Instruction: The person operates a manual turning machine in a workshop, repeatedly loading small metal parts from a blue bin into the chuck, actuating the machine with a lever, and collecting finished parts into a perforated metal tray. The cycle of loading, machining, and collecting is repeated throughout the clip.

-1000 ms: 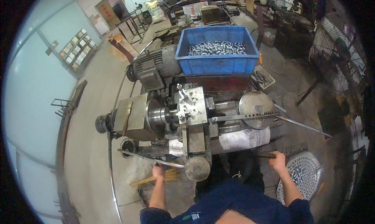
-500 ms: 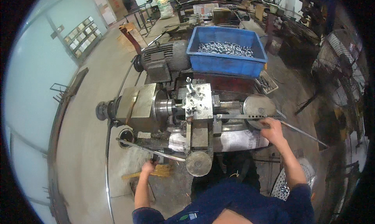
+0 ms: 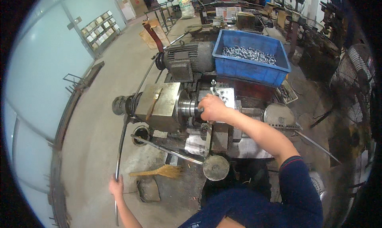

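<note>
At lower left, the left hand point(image 3: 116, 186) has its grip closed round a long metal bar point(image 3: 121, 152), perhaps using it as a lever. The right hand point(image 3: 213, 108) reaches between the bright spindle point(image 3: 188, 108) and the drilled block point(image 3: 227, 95), apparently to get at the narrow gap; its fingertips are hidden, so I cannot tell whether that grip pinches anything.
</note>
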Demonstrator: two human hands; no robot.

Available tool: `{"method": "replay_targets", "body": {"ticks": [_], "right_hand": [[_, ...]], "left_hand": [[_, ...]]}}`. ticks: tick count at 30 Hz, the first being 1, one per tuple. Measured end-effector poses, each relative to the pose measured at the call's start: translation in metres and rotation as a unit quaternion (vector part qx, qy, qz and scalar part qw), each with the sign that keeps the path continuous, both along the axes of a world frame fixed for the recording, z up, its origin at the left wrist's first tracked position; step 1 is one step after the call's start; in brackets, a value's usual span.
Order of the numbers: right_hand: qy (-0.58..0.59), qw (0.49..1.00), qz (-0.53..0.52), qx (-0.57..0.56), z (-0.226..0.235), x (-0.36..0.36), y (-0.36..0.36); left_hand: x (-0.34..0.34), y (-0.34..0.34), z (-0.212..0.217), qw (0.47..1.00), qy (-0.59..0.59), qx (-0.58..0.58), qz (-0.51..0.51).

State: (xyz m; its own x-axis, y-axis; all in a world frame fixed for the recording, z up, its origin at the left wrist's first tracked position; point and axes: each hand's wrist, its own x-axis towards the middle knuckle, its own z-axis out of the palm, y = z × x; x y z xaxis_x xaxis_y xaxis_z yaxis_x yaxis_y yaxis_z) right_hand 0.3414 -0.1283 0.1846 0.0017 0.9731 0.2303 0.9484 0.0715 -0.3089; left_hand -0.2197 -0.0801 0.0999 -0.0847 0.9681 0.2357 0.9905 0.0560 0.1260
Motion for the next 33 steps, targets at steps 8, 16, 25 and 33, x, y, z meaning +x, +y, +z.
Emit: {"method": "replay_targets", "body": {"ticks": [8, 16, 25, 33], "right_hand": [[-0.047, 0.995, -0.035, -0.083, -0.008, -0.026, 0.024], [-0.036, 0.995, -0.035, -0.090, -0.004, -0.021, 0.014], [-0.041, 0.997, -0.013, -0.061, -0.010, -0.022, 0.020], [-0.071, 0.992, -0.053, -0.087, 0.021, -0.002, -0.005]], "left_hand": [[-0.073, 0.092, -0.023, 0.989, 0.080, -0.026, 0.124], [-0.025, 0.059, -0.007, 0.991, 0.004, -0.061, 0.121], [0.050, -0.043, -0.001, 0.992, -0.060, -0.022, 0.106], [0.080, -0.070, -0.020, 0.997, -0.048, 0.014, 0.064]]}}
